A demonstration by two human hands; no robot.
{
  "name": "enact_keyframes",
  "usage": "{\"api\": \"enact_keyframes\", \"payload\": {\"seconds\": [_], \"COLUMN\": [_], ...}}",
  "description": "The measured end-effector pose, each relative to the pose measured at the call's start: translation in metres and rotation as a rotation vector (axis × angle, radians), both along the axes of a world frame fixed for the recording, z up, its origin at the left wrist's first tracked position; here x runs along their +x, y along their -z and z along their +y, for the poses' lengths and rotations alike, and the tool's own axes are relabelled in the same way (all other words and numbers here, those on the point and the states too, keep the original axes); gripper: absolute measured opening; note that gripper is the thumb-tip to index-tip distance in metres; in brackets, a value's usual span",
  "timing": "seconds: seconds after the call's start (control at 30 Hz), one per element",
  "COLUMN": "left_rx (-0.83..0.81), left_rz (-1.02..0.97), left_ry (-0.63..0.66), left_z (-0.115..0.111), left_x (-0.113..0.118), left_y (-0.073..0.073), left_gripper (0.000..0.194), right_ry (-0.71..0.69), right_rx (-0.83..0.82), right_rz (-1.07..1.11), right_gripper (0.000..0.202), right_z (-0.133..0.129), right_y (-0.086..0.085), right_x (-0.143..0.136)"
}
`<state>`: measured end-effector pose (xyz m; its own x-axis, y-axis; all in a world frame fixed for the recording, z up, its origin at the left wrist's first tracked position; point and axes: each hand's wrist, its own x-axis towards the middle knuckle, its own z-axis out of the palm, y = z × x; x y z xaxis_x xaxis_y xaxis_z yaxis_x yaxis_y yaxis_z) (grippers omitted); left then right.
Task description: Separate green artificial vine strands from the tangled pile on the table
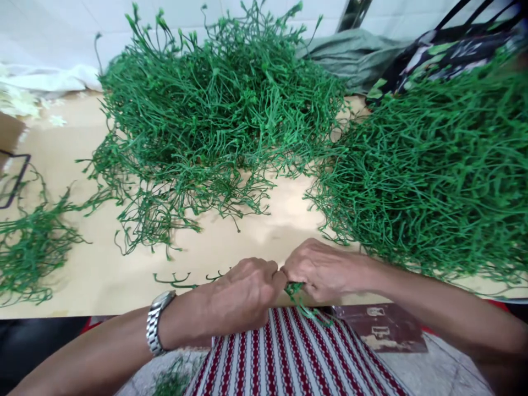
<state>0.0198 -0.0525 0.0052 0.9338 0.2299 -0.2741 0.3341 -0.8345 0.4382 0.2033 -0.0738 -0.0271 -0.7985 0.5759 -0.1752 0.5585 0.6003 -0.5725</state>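
Observation:
My left hand (251, 291), with a silver watch on the wrist, is closed at the table's front edge. A thin green branched plastic stem (177, 283) sticks out to its left, and the hand is pinched on it. Fingertips to fingertips with it, my right hand (319, 269) is closed too. Below its fingers hangs a small tuft of green stems (303, 305), gripped in that hand. The fingers hide where the pieces meet.
A big heap of green stems (231, 99) lies at the back, a second heap (437, 181) at the right, and a smaller bunch (33, 247) at the left. A dark wire frame (18, 181) stands at the left edge. Stems (173, 377) lie on the floor.

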Motion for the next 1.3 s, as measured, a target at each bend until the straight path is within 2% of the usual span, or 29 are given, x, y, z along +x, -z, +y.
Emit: {"api": "enact_keyframes", "payload": {"seconds": [0.13, 0.2, 0.27, 0.3, 0.37, 0.47, 0.53, 0.57, 0.63, 0.73, 0.83, 0.93, 1.03, 1.17, 1.3], "left_rx": [-0.031, -0.108, -0.228, -0.304, -0.517, -0.897, -1.071, -1.116, -1.146, -1.07, -1.04, -1.162, -1.249, -1.292, -1.377], "left_rz": [-0.043, -0.06, -0.094, -0.132, -0.258, -0.488, -0.645, -0.718, -0.827, -0.886, -0.947, -1.022, -1.019, -1.016, -1.095], "left_ry": [0.132, 0.128, 0.062, -0.013, -0.26, -0.667, -0.813, -0.858, -0.932, -1.026, -1.114, -1.177, -1.194, -1.218, -1.153], "left_z": [0.0, 0.006, 0.016, 0.021, 0.03, 0.035, 0.033, 0.031, 0.028, 0.023, 0.02, 0.016, 0.014, 0.012, 0.01], "left_x": [-0.004, -0.008, -0.013, -0.014, -0.015, -0.01, -0.004, -0.002, 0.001, 0.002, 0.003, 0.005, 0.007, 0.007, 0.007], "left_y": [0.001, 0.005, 0.009, 0.011, 0.013, 0.017, 0.021, 0.023, 0.027, 0.035, 0.041, 0.043, 0.044, 0.043, 0.043], "left_gripper": [0.032, 0.027, 0.022, 0.02, 0.017, 0.012, 0.015, 0.016, 0.017, 0.013, 0.008, 0.01, 0.011, 0.012, 0.011], "right_ry": [-0.142, -0.199, -0.149, -0.08, 0.133, 0.529, 0.704, 0.746, 0.781, 0.833, 0.906, 0.981, 0.952, 0.854, 0.797], "right_rx": [-0.007, -0.025, -0.026, -0.024, -0.057, -0.204, -0.315, -0.37, -0.476, -0.558, -0.51, -0.472, -0.484, -0.472, -0.527], "right_rz": [-0.042, -0.042, -0.049, -0.046, 0.036, 0.368, 0.568, 0.621, 0.657, 0.672, 0.76, 0.904, 0.963, 0.87, 0.867], "right_gripper": [0.015, 0.016, 0.019, 0.02, 0.017, 0.011, 0.021, 0.025, 0.03, 0.028, 0.025, 0.019, 0.015, 0.012, 0.011], "right_z": [-0.004, -0.003, 0.001, 0.003, 0.009, 0.013, 0.012, 0.01, 0.007, 0.002, -0.002, -0.007, -0.011, -0.011, -0.009], "right_y": [-0.004, -0.007, -0.009, -0.008, -0.005, 0.004, 0.01, 0.013, 0.017, 0.022, 0.026, 0.03, 0.032, 0.029, 0.026], "right_x": [0.0, 0.004, 0.01, 0.013, 0.016, 0.008, -0.004, -0.01, -0.021, -0.031, -0.039, -0.046, -0.046, -0.039, -0.036]}}
